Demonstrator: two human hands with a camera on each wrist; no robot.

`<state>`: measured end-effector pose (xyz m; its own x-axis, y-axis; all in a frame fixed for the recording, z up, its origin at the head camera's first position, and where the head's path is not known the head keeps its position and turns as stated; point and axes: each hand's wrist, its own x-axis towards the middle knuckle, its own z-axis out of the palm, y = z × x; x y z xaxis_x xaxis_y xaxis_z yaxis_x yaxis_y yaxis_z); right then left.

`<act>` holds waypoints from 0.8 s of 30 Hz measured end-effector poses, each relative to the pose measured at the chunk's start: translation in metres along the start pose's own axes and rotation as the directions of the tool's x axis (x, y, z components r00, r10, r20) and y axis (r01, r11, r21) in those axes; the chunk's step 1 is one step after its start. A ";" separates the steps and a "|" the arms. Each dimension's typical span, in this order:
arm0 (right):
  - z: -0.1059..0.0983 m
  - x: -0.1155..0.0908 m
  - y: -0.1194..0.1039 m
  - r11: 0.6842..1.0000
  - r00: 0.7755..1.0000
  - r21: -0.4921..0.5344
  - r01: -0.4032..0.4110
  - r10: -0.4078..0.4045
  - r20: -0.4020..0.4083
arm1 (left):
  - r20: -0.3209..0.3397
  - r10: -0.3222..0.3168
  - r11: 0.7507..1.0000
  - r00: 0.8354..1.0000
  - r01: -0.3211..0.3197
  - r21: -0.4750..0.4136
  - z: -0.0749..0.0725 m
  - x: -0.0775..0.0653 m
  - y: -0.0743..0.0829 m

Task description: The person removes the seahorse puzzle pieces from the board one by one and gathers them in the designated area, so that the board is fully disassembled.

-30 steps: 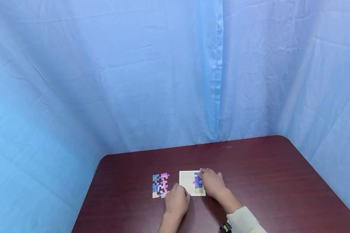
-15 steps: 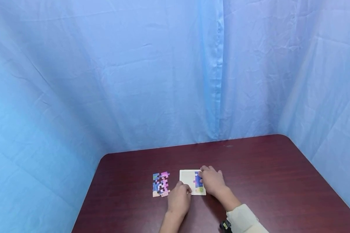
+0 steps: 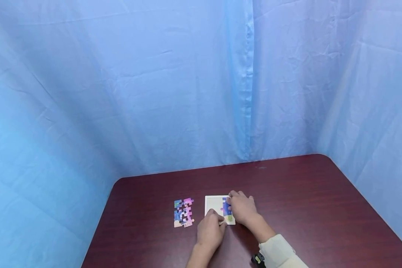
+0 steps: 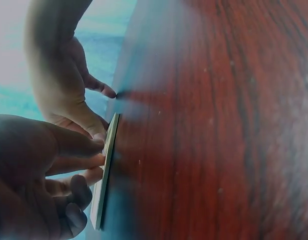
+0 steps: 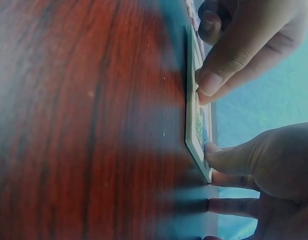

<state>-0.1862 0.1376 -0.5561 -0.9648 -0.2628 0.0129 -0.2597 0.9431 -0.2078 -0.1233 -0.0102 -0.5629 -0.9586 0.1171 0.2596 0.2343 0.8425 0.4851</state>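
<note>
A shallow pale puzzle tray (image 3: pixel 214 203) lies on the table, with joined blue, purple and green puzzle pieces (image 3: pixel 226 210) along its right side. Over the tray's near edge, my left hand (image 3: pixel 209 229) pinches a small puzzle piece (image 5: pixel 197 79) between thumb and fingers; its picture is mostly hidden. My right hand (image 3: pixel 243 209) rests at the tray's right edge, thumb on the pieces there and the other fingers extended past the rim. In the left wrist view the tray (image 4: pixel 107 167) shows edge-on, beside the left hand (image 4: pixel 33 170).
Left of the tray lies a loosely joined group of pink and blue puzzle pieces (image 3: pixel 188 203) with gaps in it. The dark red wood table (image 3: pixel 281 186) has rounded far corners. Blue curtains (image 3: pixel 187 93) hang around its back and sides.
My left hand has slid right along the tray's near edge, toward the joined pieces, with the pinched piece. The right hand stays at the tray's right edge.
</note>
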 end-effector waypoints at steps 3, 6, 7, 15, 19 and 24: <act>0.000 0.000 0.000 1.000 1.000 0.004 -0.004 0.004 -0.001 | 0.007 -0.017 0.998 1.000 0.018 -0.056 0.000 0.003 -0.002; -0.001 0.000 0.000 1.000 1.000 0.010 -0.008 0.008 0.001 | 0.025 -0.054 0.993 0.998 0.057 -0.103 0.002 0.006 -0.004; -0.001 -0.001 0.000 1.000 1.000 0.014 -0.009 0.009 0.003 | 0.031 -0.066 0.991 0.997 0.070 -0.112 0.002 0.007 -0.004; -0.003 -0.002 0.000 0.999 0.999 0.045 -0.024 0.022 0.028 | 0.040 -0.117 0.986 0.992 0.121 -0.113 0.005 0.011 -0.004; -0.004 -0.003 0.000 0.999 0.999 0.042 -0.026 0.024 0.034 | 0.045 -0.130 0.986 0.991 0.134 -0.104 0.005 0.011 -0.004; -0.004 -0.004 0.001 0.999 0.999 0.042 -0.020 0.019 0.033 | 0.043 -0.125 0.986 0.991 0.129 -0.104 0.006 0.011 -0.005</act>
<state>-0.1832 0.1404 -0.5520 -0.9675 -0.2519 -0.0237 -0.2383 0.9388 -0.2486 -0.1364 -0.0097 -0.5671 -0.9865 0.0336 0.1605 0.1244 0.7913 0.5986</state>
